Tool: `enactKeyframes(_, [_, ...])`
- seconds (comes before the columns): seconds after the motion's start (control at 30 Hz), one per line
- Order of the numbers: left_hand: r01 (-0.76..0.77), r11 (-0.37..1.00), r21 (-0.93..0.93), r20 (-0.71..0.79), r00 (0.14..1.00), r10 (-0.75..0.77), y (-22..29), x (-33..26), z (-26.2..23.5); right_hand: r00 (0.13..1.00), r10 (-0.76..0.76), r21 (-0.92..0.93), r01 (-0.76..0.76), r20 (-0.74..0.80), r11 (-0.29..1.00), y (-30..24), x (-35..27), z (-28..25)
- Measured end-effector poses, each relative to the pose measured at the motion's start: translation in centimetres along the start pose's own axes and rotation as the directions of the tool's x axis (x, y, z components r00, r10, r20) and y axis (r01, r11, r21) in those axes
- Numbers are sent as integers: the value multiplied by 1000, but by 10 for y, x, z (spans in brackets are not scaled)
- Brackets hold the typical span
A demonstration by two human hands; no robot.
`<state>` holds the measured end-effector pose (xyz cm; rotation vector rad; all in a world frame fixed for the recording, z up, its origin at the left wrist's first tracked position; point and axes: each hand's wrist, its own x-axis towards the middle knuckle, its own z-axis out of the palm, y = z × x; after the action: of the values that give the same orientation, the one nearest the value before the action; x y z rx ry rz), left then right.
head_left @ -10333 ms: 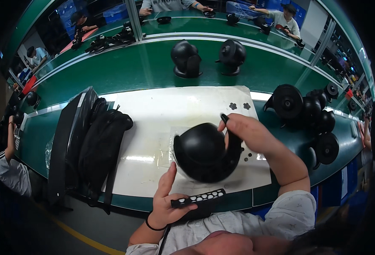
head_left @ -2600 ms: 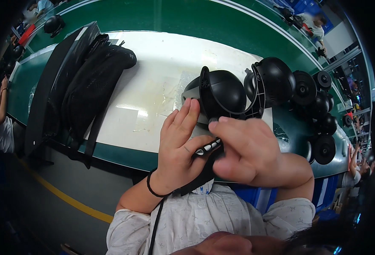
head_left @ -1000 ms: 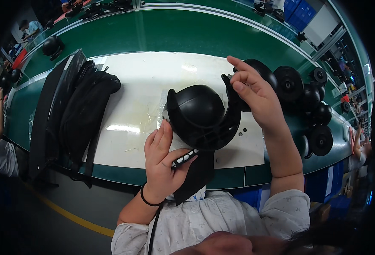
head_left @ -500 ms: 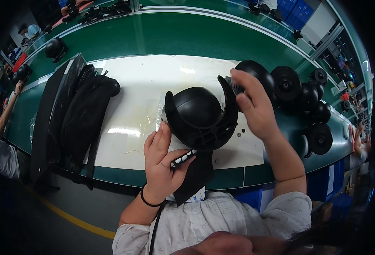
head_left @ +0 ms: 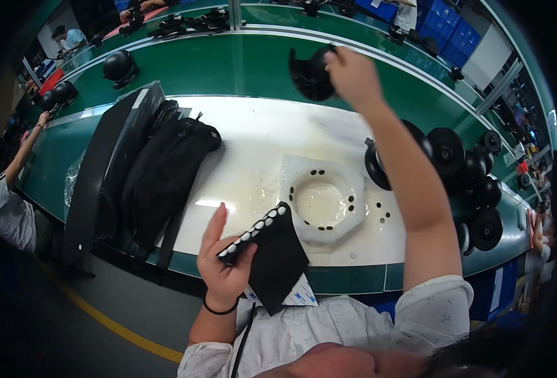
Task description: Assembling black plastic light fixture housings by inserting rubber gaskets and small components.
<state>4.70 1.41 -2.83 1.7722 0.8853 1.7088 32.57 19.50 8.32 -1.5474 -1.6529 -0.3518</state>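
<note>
Green smooth-topped workbench (head_left: 196, 69) stretches behind a white rectangular board (head_left: 240, 126). Over the far green stretch, beyond the board, is one black glossy domed housing (head_left: 313, 79); its open side and curved horns point away from the person, and whether it touches the bench cannot be told. One black flexible sheet (head_left: 278, 258) is near the board's front edge, its long dotted edge slanting from lower left to upper right, with a single row of white round dots (head_left: 256, 232) along it. On the board lie one whitish translucent octagonal ring (head_left: 348, 179), bearing small black pads, and three loose dark pellets (head_left: 379, 205) to its right. The right hand (head_left: 354, 75) is curled, gripping the housing's right side. The left hand (head_left: 225, 271) pinches the sheet's lower-left end between thumb and fingers, one finger extended away from the person.
</note>
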Motion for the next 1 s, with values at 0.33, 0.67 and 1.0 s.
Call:
enactKeyframes(0.33, [53,997,54,114,992,-59,3,2,-3,738,373,-524,-30,562,851,55,-18,102])
enactKeyframes(0.67, [115,991,-69,51,992,-111,-2,-4,-5,685,74,21,-130,725,991,-37,-137,-113])
enactKeyframes(1.0, [-49,999,-22,155,987,52,36,4,21,799,186,-390,65,572,918,29,-200,-111])
